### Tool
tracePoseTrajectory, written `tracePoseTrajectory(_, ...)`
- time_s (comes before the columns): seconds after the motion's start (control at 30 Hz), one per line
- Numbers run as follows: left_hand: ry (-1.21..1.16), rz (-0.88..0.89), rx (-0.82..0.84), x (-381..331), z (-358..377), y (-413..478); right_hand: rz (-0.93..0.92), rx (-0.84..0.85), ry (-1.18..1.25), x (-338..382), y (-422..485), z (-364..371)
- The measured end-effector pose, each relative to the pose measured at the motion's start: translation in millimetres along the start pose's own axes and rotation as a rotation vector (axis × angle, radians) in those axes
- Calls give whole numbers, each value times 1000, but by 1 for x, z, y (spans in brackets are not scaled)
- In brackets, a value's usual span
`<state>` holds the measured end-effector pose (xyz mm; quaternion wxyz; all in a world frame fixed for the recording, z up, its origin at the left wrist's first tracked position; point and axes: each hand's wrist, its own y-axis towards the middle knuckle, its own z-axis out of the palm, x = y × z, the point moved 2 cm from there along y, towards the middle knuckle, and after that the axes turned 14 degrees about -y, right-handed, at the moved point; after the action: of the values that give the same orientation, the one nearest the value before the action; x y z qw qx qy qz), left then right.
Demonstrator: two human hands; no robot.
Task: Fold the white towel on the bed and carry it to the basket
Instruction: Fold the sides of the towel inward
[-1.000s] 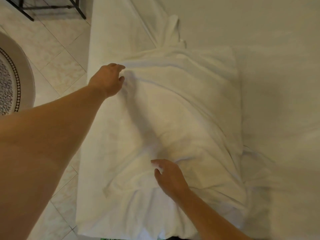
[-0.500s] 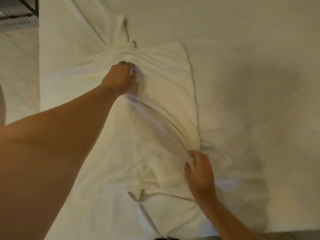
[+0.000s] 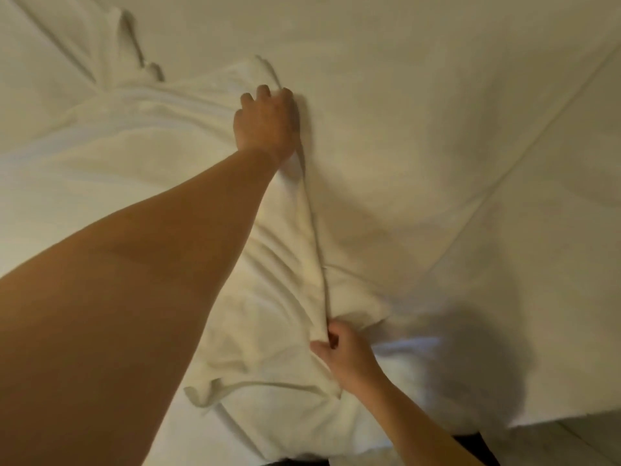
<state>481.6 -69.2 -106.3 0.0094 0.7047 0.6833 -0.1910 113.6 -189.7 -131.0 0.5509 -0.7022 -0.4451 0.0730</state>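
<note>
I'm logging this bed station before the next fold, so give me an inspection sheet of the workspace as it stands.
Surface: bed under a pale, creased sheet.
Job's things: white towel lies rumpled on the bed, its right edge pulled taut between the hands; basket not in view.
Clutter: nothing seen.
Grippers: left hand closed on the towel's far corner; right hand pinches its near edge.
Cables: nothing seen.
Surroundings: strip of floor at bottom right.

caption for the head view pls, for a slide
Both hands, left hand far, right hand near, grip one taut edge of the white towel on the bed.
</note>
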Motion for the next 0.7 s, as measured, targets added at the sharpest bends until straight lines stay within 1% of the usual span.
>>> tracePoseTrajectory(0.1, -4, -51, 23, -7, 5, 3, -12, 48, 17, -8, 5, -3)
tracePoseTrajectory(0.2, 14, -120, 18, -5, 2, 9, -14, 54, 108, -13, 7, -5)
tracePoseTrajectory(0.33, 50, -130, 26, -8, -7, 11, -27, 78, 186, -13, 8, -9)
tracePoseTrajectory(0.57, -21, -109, -43, -1, -17, 0, -76, 130, 22, -16, 8, -7)
tracePoseTrajectory(0.7, -65, -70, -80, -3, -33, -13, -91, 24, 7, -29, -1, -24)
